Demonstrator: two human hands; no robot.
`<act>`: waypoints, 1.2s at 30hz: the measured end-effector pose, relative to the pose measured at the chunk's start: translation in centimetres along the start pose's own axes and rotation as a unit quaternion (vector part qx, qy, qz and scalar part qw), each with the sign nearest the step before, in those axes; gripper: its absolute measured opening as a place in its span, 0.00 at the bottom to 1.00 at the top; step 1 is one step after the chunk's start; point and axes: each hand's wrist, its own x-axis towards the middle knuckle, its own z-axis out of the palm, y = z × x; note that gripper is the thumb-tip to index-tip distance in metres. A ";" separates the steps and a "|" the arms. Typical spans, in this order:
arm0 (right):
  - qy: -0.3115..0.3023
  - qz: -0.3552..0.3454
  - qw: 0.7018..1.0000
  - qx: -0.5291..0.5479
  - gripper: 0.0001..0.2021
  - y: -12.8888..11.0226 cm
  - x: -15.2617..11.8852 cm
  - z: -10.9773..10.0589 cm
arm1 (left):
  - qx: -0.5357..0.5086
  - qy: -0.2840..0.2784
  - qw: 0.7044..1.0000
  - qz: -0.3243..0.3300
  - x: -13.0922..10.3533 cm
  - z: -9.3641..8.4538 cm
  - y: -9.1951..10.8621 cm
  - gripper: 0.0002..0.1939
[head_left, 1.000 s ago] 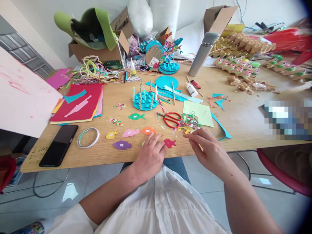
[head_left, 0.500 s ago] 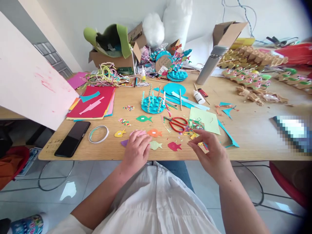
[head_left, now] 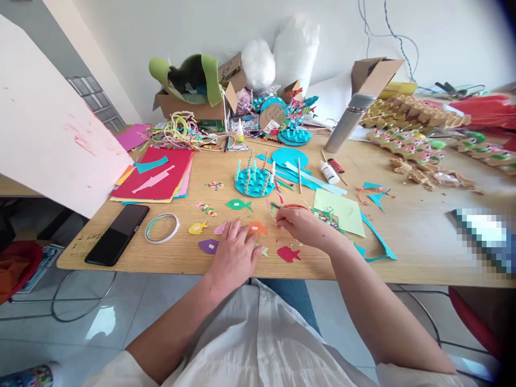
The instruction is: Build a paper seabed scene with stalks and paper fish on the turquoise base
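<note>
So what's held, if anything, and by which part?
The right grip hides part of the red-handled scissors; a hold can't be told. The left grip partly covers the pink fish, no hold visible.

The table (head_left: pixel 423 242) bears paper fish (head_left: pixel 288 254), a phone (head_left: pixel 117 235) and, apparently, scissors (head_left: pixel 296 206).

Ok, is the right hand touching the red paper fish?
Apart: the head view shows a strip of bare tabletop between the right hand and the red paper fish.
</note>
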 end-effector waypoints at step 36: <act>-0.063 -0.089 0.975 0.192 0.09 0.9 4.2 1.2 | -0.055 -0.025 0.998 0.007 1.9 0.9 -1.6 0.17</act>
